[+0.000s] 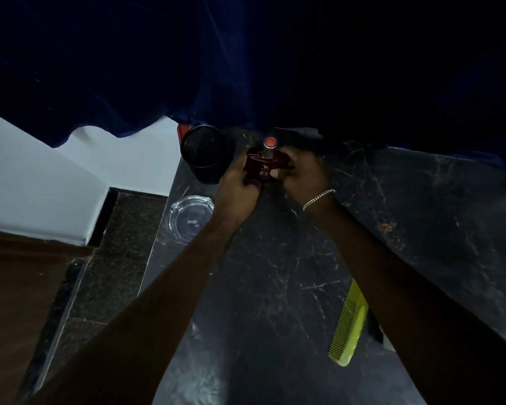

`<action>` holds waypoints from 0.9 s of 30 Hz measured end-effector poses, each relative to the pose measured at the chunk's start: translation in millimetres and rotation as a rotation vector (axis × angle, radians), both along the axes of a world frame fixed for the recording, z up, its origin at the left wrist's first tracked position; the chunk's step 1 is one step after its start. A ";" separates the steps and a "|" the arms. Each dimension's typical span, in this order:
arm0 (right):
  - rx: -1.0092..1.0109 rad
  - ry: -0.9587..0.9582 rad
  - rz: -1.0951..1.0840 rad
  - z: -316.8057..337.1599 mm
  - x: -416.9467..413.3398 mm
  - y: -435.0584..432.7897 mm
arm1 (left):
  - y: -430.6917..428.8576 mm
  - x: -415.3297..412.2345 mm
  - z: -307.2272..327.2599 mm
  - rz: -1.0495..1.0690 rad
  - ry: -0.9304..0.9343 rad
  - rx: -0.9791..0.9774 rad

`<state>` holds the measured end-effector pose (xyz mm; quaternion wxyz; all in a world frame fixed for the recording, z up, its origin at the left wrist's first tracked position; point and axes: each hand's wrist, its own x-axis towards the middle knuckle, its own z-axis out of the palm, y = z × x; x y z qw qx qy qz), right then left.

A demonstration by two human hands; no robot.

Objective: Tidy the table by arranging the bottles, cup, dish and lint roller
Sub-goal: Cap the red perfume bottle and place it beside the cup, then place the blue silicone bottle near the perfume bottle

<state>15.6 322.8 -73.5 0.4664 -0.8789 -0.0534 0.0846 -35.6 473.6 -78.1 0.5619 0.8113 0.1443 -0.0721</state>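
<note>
From the head camera, both hands meet at the far edge of a dark marbled tabletop (275, 273), under a hanging blue curtain (129, 68). The left hand (240, 185) and the right hand (301, 173) are both wrapped around a red bottle (263, 166), the left on its near left side, the right on its right side with the thumb across the front. The bottle stands roughly upright, its red cap (270, 141) pointing up; whether its base touches the tabletop cannot be told. A silver bracelet (319, 198) circles the right wrist. Just left of the bottle stands a black cup (205, 153), near the tabletop's corner. Nearer along the left edge sits a clear glass dish (189, 219). A yellow-green comb (349, 325) lies well apart by the right forearm
</note>
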 end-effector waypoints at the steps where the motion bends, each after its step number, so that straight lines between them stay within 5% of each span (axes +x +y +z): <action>1: -0.009 -0.006 0.007 -0.3 0.8 -0.3 | 0.5 0.4 -2.2 -0.004 -0.004 -0.002; 12: -0.092 0.051 0.079 5.2 0.1 -3.2 | -3.8 0.3 -2.1 -0.001 0.026 -0.047; 18: 0.065 0.156 0.033 11.4 -12.2 -18.6 | -6.0 -12.9 9.9 0.028 0.022 -0.076; 27: 0.081 0.167 -0.101 49.9 -125.0 -107.9 | -52.6 -115.9 29.8 0.051 0.062 -0.152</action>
